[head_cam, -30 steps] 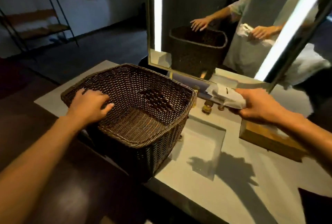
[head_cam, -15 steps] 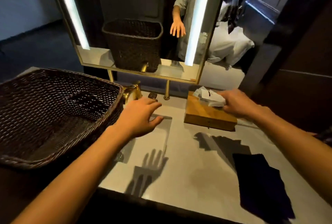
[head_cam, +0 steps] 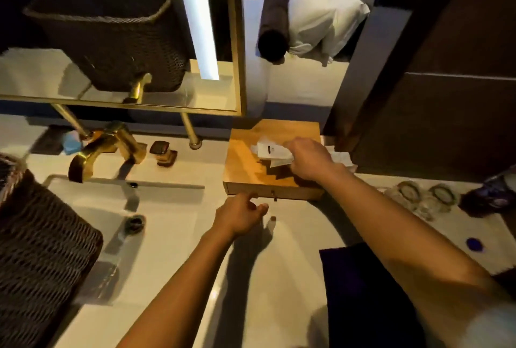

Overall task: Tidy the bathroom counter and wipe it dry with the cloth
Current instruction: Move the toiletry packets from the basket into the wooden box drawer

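A flat wooden box sits on the pale counter at the back, right of the sink. My right hand rests over its top, fingers closed on several white paper packets. My left hand hovers just in front of the box's front edge, fingers loosely curled, holding nothing. A dark cloth lies flat on the counter at the front right, partly under my right forearm.
A dark wicker basket stands at the left edge beside the sink with its gold faucet. Glass items, a dark wrapped item and a small blue cap lie at the right. A gold-framed mirror stands behind.
My view has swung right, away from the basket. My left hand left the basket and moved across the sink to the box's front. My right hand lowered the packets onto the box top.
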Motion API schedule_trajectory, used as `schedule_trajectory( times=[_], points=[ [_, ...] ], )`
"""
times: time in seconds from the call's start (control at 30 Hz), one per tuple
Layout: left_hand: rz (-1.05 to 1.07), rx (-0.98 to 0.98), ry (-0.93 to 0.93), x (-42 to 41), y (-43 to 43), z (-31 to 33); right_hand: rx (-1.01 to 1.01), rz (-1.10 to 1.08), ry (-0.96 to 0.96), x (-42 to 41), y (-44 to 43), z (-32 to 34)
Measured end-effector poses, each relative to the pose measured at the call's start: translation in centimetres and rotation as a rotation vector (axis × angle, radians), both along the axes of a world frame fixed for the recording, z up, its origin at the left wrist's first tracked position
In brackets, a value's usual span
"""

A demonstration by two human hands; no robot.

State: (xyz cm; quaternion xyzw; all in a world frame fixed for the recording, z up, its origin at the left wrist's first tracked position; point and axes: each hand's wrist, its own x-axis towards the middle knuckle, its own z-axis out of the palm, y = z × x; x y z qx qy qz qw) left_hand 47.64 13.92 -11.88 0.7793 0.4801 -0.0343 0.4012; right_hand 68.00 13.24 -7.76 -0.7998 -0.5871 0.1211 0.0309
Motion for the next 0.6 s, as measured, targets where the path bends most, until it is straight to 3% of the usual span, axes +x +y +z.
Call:
schedule_trajectory(
  times=[0.13,0.27,0.4,0.6],
  points=[
    [0.261,-0.312,-0.223,3.6,0.5,-4.2,0.096,-0.001,0.053,1.7,2.1,-4.8],
    [0.450,-0.451,-0.384,6.0,1.2,-6.8,0.286,0.035,0.045,3.4,2.2,-8.6],
    [0.568,-0.414,-0.428,7.1,0.5,-7.5,0.420,0.051,-0.012,3.8,2.7,-10.0],
    [0.632,-0.335,-0.482,7.0,-0.4,-7.7,0.443,0.082,-0.025,3.8,2.6,-10.3]
  ],
)
